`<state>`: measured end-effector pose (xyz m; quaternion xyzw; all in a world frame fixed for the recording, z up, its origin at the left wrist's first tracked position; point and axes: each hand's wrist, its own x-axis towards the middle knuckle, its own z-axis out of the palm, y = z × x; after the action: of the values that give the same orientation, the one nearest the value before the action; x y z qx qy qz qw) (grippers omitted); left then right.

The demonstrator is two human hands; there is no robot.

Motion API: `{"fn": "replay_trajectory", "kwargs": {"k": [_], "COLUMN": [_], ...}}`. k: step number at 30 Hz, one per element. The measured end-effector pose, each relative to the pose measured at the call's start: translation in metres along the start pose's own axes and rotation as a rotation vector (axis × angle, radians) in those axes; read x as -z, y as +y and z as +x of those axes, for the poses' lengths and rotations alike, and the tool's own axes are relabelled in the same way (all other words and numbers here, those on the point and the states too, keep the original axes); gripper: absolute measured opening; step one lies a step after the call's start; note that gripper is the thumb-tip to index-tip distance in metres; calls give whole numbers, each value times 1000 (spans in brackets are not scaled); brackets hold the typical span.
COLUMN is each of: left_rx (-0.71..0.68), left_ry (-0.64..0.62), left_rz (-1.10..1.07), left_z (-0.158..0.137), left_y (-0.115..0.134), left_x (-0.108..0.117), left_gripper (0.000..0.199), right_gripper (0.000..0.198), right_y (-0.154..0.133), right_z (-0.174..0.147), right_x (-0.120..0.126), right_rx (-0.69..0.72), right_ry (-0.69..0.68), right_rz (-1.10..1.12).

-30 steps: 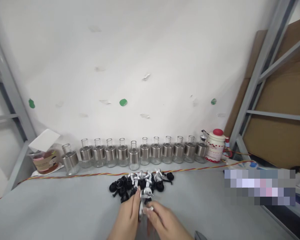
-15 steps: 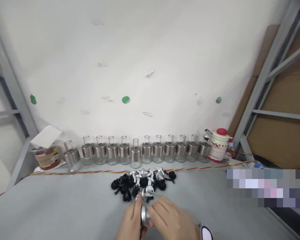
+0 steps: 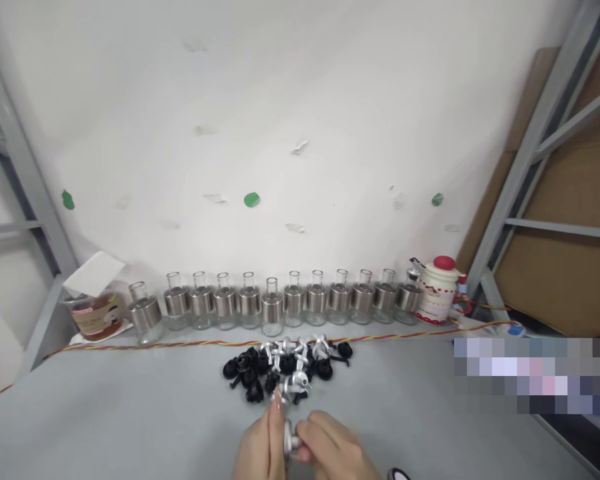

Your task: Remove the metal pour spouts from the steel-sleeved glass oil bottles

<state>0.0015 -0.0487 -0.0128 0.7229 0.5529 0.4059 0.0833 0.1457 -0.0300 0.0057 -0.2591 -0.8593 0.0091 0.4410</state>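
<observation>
Low in the middle, a silver pourer cap (image 3: 288, 440) with a round collar is held between my two hands. My left hand (image 3: 260, 443) is closed around the collar's left side, its thumb pointing up. The bent fingers of my right hand (image 3: 333, 445) pinch the narrow right end. Just beyond my hands lies a loose pile of black pourer parts (image 3: 250, 377) and silver pourer parts (image 3: 296, 383). My fingers hide part of the held cap.
Glass bottles (image 3: 273, 308) with metal sleeves stand in a row along the wall; the rightmost bottle (image 3: 409, 297) has a pourer. A cream jar (image 3: 437, 293) is at the right, a labelled tub (image 3: 96, 317) at the left. A twisted wire (image 3: 200, 344) crosses the grey table (image 3: 130, 413).
My right hand has shifted slightly down and turned at the cap's narrow end, showing more of it; the watch has slid lower in view. My left hand keeps its hold.
</observation>
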Motion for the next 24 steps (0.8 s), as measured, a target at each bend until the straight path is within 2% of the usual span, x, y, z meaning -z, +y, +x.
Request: {"fn": "replay_trajectory", "kwargs": {"k": [3, 6, 9, 11, 13, 17, 19, 21, 24], "left_rx": [-63, -51, -139, -140, -15, 424, 578, 625, 578], "left_ry": [-71, -19, 16, -20, -75, -127, -148, -194, -244], "left_rz": [11, 79, 156, 91, -42, -372, -586, -744, -799], "left_z": [11, 18, 21, 24, 28, 40, 43, 42, 36], "left_y": [1, 3, 6, 9, 14, 19, 20, 21, 20], "left_x": [4, 4, 4, 6, 12, 21, 21, 17, 7], "left_gripper": [42, 49, 53, 52, 53, 60, 61, 61, 59], "right_gripper": [28, 37, 46, 49, 49, 44, 42, 41, 45], "right_y": [-2, -1, 6, 11, 15, 15, 14, 15, 17], "right_z": [0, 1, 3, 5, 7, 13, 14, 15, 15], "right_x": [0, -4, -9, -10, -9, -4, -2, -1, -2], "right_rx": [-202, -519, -823, -924, -971, -1105, -1153, -1159, -1156], "right_ry": [-40, -117, -263, -336, -319, -154, -78, -45, -49], "right_rz": [245, 487, 870, 1138, 1289, 1447, 1512, 1524, 1461]}}
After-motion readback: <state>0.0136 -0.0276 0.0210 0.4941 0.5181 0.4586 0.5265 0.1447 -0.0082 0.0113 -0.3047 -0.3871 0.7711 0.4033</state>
